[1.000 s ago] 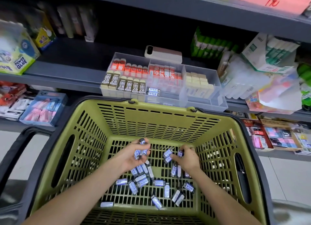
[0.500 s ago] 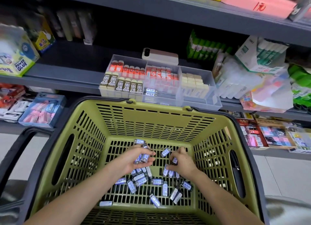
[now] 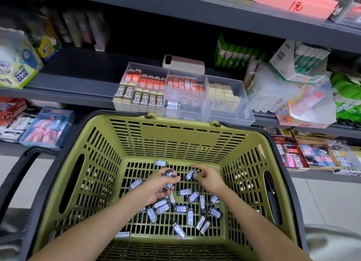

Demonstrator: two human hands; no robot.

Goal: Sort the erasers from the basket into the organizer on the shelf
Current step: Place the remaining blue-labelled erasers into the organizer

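Note:
Several small erasers [image 3: 181,209] in blue-and-white sleeves lie scattered on the floor of the olive-green basket [image 3: 175,137]. My left hand [image 3: 158,186] is inside the basket and grips a few erasers in its curled fingers. My right hand [image 3: 210,177] is beside it and pinches one eraser [image 3: 190,174] at its fingertips. The clear organizer [image 3: 247,114] stands on the shelf just beyond the basket's far rim. It holds rows of 2B, red and cream erasers, and two blue-sleeved erasers [image 3: 172,105] lie in its front middle compartment.
A pink phone [image 3: 183,63] lies on the shelf behind the organizer. Glue boxes [image 3: 17,65] fill the shelf's left, glue sticks and plastic packs [image 3: 293,79] its right. Lower shelves hold eraser trays [image 3: 46,128]. The basket's black handle [image 3: 15,174] hangs left.
Both hands have gathered more erasers from the pile and lifted slightly toward the basket's far side. One eraser now lies apart near the far wall.

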